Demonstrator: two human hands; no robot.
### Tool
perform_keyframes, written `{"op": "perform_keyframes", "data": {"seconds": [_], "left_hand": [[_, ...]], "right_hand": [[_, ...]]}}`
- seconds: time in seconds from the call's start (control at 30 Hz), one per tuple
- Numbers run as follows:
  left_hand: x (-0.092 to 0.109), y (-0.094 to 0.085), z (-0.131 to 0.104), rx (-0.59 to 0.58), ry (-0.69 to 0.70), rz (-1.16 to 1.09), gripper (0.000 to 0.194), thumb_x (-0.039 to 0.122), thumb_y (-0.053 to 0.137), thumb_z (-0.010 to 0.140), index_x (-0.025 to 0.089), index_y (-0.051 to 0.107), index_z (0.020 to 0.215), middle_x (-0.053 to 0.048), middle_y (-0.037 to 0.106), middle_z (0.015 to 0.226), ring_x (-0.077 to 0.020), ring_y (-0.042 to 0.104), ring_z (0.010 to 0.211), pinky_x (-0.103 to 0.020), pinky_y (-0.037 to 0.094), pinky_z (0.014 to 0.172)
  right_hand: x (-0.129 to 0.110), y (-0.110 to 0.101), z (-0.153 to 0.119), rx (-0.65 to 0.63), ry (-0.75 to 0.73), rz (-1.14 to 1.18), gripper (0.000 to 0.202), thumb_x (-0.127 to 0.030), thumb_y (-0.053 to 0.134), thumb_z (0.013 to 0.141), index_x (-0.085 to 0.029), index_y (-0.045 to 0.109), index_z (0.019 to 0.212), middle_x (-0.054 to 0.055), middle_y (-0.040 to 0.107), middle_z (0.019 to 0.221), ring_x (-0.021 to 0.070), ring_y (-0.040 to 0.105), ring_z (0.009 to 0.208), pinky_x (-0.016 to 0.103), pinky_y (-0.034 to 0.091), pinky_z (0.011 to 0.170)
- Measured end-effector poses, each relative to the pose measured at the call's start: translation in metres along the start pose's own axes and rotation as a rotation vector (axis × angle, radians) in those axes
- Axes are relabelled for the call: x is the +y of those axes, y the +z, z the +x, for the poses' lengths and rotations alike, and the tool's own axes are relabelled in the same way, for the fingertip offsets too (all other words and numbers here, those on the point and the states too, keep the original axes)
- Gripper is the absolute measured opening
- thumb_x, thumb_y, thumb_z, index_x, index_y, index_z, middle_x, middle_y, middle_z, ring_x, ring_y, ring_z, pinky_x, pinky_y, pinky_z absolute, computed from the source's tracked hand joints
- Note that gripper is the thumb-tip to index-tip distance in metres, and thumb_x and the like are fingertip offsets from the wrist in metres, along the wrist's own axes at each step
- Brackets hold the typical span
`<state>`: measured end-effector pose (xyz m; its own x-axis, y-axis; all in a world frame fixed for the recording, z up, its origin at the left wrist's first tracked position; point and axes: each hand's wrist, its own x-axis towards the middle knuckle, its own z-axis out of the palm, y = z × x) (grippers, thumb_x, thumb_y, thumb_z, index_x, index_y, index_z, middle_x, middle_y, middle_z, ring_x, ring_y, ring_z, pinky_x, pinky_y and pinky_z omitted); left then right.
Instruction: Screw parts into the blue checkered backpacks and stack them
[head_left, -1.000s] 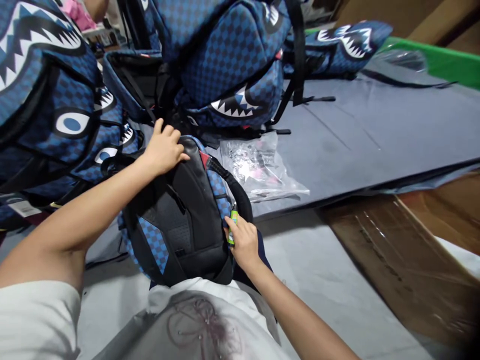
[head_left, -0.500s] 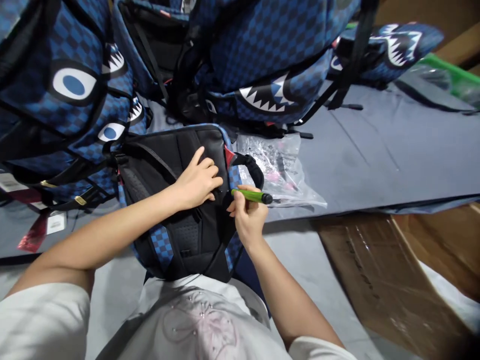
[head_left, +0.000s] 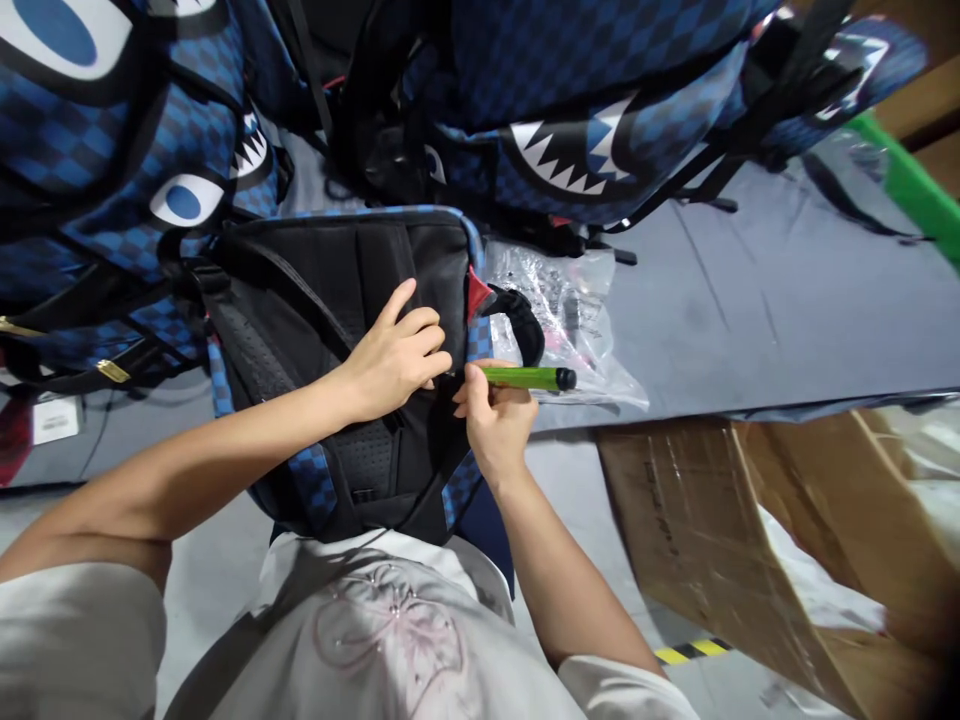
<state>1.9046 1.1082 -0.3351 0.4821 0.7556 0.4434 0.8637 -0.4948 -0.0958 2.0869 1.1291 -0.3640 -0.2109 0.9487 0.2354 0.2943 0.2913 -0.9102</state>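
Observation:
A black backpack [head_left: 375, 440] with blue checkered edges lies back panel up, partly on the table and against my body. My left hand [head_left: 397, 355] rests on its upper right part, fingers bent and pressed to the black fabric near the edge; whether they pinch something is hidden. In my right hand [head_left: 499, 410], at the bag's right edge, a green pen-like tool [head_left: 529, 378] with a black end is held between thumb and fingers, pointing right. Its left tip is hidden by my thumb. A red triangular tab [head_left: 478, 295] and a black handle loop [head_left: 525, 325] are just above.
Blue checkered backpacks [head_left: 570, 90] with shark mouths stand along the back and left. A clear plastic bag [head_left: 592, 310] lies on the grey table [head_left: 750, 320] right of the backpack. Cardboard boxes [head_left: 675, 520] stand on the floor at right, a green bin [head_left: 907, 185] at upper right.
The view has shifted, showing more of the boxes at right. The green tool has turned from slightly slanted to nearly level. Both hands stay at the same part of the backpack.

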Motion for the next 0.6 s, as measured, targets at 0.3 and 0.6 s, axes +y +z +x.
{"op": "perform_keyframes", "data": {"seconds": [0.3, 0.6], "left_hand": [[0.0010, 0.0026, -0.0012, 0.001, -0.023, -0.018, 0.008, 0.028, 0.067, 0.088, 0.020, 0.066, 0.086, -0.001, 0.057, 0.089, -0.0216, 0.052, 0.110, -0.061, 0.026, 0.122], [0.0021, -0.0008, -0.0005, -0.090, -0.080, -0.075, 0.010, 0.026, 0.060, 0.091, 0.024, 0.070, 0.089, -0.002, 0.060, 0.092, -0.0224, 0.052, 0.116, -0.060, 0.021, 0.125]], "right_hand": [[0.0001, 0.0025, 0.0013, 0.007, -0.023, -0.030, 0.024, -0.042, 0.056, 0.094, -0.019, 0.061, 0.090, -0.001, 0.064, 0.060, 0.0150, 0.060, 0.045, 0.028, 0.051, 0.047], [-0.0052, 0.0023, 0.0033, -0.021, -0.006, -0.062, 0.027, -0.045, 0.056, 0.095, -0.020, 0.062, 0.088, 0.001, 0.065, 0.062, 0.0169, 0.062, 0.047, 0.031, 0.053, 0.050]]}}
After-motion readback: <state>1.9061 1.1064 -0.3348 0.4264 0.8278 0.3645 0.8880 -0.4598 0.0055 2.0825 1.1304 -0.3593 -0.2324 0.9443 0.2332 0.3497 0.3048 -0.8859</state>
